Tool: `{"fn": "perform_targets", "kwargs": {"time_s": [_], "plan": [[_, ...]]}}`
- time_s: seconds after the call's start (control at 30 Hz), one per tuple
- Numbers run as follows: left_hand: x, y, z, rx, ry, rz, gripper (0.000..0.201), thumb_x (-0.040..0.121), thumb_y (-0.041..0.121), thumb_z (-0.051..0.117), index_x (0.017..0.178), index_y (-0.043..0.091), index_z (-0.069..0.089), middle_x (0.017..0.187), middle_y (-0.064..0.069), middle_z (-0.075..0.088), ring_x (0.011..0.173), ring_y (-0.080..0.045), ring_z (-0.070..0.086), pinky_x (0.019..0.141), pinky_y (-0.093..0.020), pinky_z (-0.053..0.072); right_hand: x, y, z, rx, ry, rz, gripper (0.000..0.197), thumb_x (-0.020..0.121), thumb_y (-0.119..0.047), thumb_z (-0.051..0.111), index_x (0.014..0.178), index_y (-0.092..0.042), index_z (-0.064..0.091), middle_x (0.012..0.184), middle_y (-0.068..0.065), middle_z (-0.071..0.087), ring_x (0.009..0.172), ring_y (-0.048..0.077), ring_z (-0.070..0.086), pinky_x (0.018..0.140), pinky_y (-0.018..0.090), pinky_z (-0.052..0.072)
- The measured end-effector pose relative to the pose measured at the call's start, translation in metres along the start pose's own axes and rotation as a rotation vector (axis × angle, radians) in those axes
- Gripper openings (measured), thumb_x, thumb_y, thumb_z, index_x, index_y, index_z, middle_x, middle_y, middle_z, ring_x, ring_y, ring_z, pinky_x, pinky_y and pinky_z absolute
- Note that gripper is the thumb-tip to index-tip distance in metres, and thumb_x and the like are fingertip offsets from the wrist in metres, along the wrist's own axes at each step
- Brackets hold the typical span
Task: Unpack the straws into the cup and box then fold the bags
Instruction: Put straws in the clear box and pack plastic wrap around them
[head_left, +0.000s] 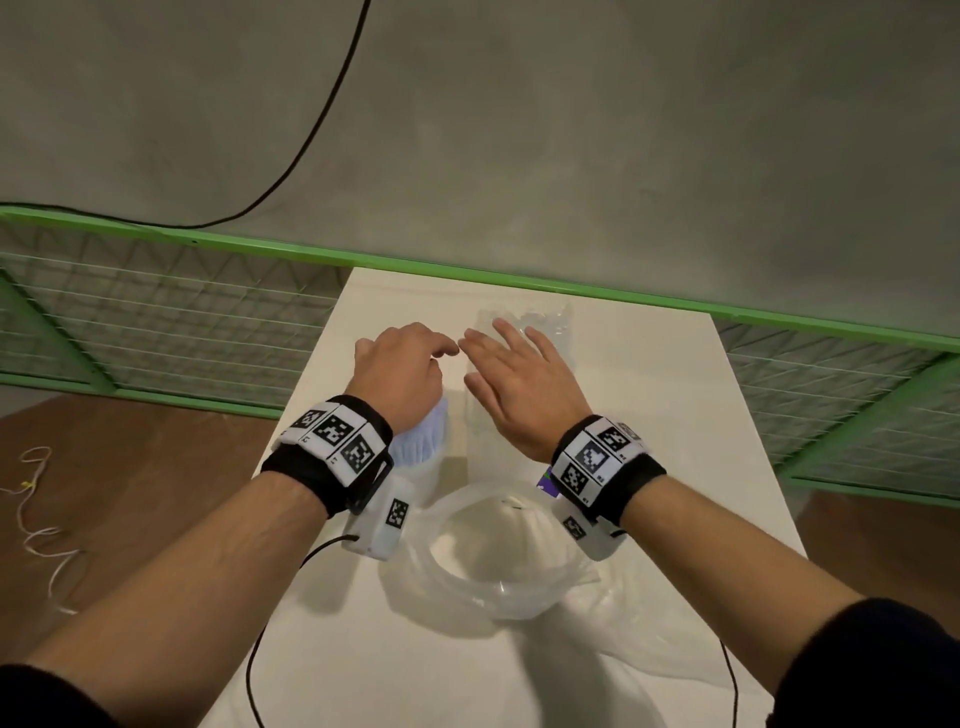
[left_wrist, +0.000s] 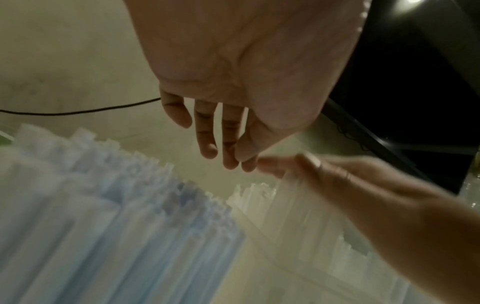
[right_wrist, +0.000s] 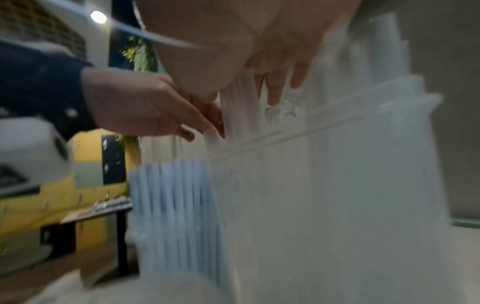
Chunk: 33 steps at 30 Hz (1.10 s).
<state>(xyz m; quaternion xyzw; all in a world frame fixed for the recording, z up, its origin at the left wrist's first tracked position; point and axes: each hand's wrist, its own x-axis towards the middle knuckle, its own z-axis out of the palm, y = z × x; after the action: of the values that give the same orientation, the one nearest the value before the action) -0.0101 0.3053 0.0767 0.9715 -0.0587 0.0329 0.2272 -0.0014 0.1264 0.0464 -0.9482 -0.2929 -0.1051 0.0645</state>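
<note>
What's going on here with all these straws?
A person is unpacking straws at a white table. Blue straws already stand bunched under the left hand, and white straws stand in a clear box beside them. Both hands hover over the straw tops with loose fingers; the right hand brushes the white ones. Whether either grips a straw is unclear. An emptied clear bag lies unfolded nearer the person.

Two hands: a left hand (head_left: 400, 371) and a right hand (head_left: 519, 384). Two bunches of straws: one of blue straws (head_left: 422, 437) and one of clear straws (right_wrist: 241, 107), each too many to count. One clear box (right_wrist: 324, 185), one crumpled plastic bag (head_left: 498, 561) on one white surface (head_left: 675, 415)
</note>
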Motion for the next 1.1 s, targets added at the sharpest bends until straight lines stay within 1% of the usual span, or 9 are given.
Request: {"fn": "perform_targets", "kwargs": {"time_s": [0.27,0.4,0.5,0.63,0.73,0.83,0.9,1.0,1.1], "plan": [[-0.011,0.004,0.004,-0.132,0.007,0.039,0.045,0.097,0.0,0.042,0.134,0.018,0.057,0.132,-0.004,0.057,0.121,-0.023,0.053,0.105,-0.037,0.041,-0.002,-0.001,-0.004,-0.05,-0.267,-0.05,0.076,0.093,-0.067,0.002,0.152,-0.027,0.028,0.162,-0.012,0.015,0.151,0.018,0.003,0.118,0.053,0.004],[-0.004,0.015,0.015,-0.252,0.037,0.027,0.043,0.102,0.007,0.04,0.143,0.016,0.047,0.141,-0.007,0.049,0.127,-0.023,0.05,0.104,-0.029,0.035,0.008,0.009,-0.01,0.132,-0.044,0.147,0.066,0.093,-0.062,0.006,0.146,-0.036,0.035,0.16,-0.014,0.021,0.148,0.017,0.014,0.111,0.049,0.017],[0.005,0.029,0.031,-0.359,-0.033,-0.012,0.044,0.106,0.015,0.035,0.15,0.013,0.036,0.152,-0.011,0.039,0.138,-0.022,0.04,0.107,-0.021,0.027,0.005,0.012,0.001,0.021,-0.125,0.251,0.065,0.092,-0.06,0.004,0.145,-0.037,0.033,0.159,-0.014,0.025,0.147,0.021,0.016,0.106,0.054,0.022],[0.019,0.045,0.045,-0.554,-0.086,-0.173,0.048,0.109,0.031,0.027,0.155,0.018,0.03,0.158,-0.009,0.035,0.145,-0.023,0.034,0.117,-0.032,0.024,0.006,0.009,0.004,0.274,0.089,0.227,0.053,0.09,-0.045,0.025,0.107,-0.026,0.072,0.12,-0.011,0.068,0.132,0.015,0.048,0.1,0.048,0.03],[0.032,0.047,0.044,-0.586,-0.043,-0.239,0.051,0.108,0.035,0.026,0.156,0.017,0.028,0.159,-0.011,0.034,0.147,-0.025,0.031,0.118,-0.035,0.023,0.004,0.018,0.005,0.556,0.359,0.22,0.038,0.09,-0.039,0.044,0.088,-0.024,0.078,0.11,-0.008,0.073,0.117,0.016,0.061,0.099,0.055,0.041],[0.045,0.046,0.042,-0.568,-0.048,-0.257,0.052,0.108,0.034,0.028,0.158,0.018,0.022,0.161,-0.011,0.029,0.148,-0.026,0.028,0.117,-0.035,0.022,0.004,0.035,-0.003,0.577,0.445,0.503,0.035,0.092,-0.042,0.048,0.116,-0.026,0.067,0.138,-0.004,0.056,0.131,0.013,0.047,0.11,0.051,0.031],[0.052,0.049,0.046,-0.56,-0.117,-0.259,0.055,0.108,0.033,0.028,0.159,0.019,0.016,0.164,-0.009,0.022,0.15,-0.026,0.023,0.118,-0.037,0.02,0.003,0.043,-0.006,0.577,0.233,0.727,0.058,0.093,-0.05,0.047,0.143,-0.022,0.042,0.156,0.001,0.033,0.145,0.016,0.026,0.116,0.049,0.02],[0.058,0.057,0.055,-0.518,-0.207,-0.244,0.058,0.107,0.031,0.028,0.16,0.017,0.008,0.167,-0.01,0.01,0.154,-0.024,0.009,0.123,-0.039,0.011,0.007,0.038,-0.004,0.621,-0.031,0.741,0.074,0.095,-0.05,0.047,0.155,-0.022,0.013,0.162,0.002,0.016,0.15,0.02,0.01,0.118,0.048,0.014],[0.059,0.061,0.062,-0.439,-0.237,-0.193,0.06,0.107,0.028,0.028,0.159,0.013,0.003,0.168,-0.008,0.0,0.155,-0.02,-0.001,0.125,-0.038,0.001,0.01,0.036,0.0,0.641,-0.047,0.736,0.067,0.098,-0.04,0.045,0.155,-0.029,0.012,0.163,0.004,0.013,0.15,0.018,0.009,0.119,0.045,0.013]]}}
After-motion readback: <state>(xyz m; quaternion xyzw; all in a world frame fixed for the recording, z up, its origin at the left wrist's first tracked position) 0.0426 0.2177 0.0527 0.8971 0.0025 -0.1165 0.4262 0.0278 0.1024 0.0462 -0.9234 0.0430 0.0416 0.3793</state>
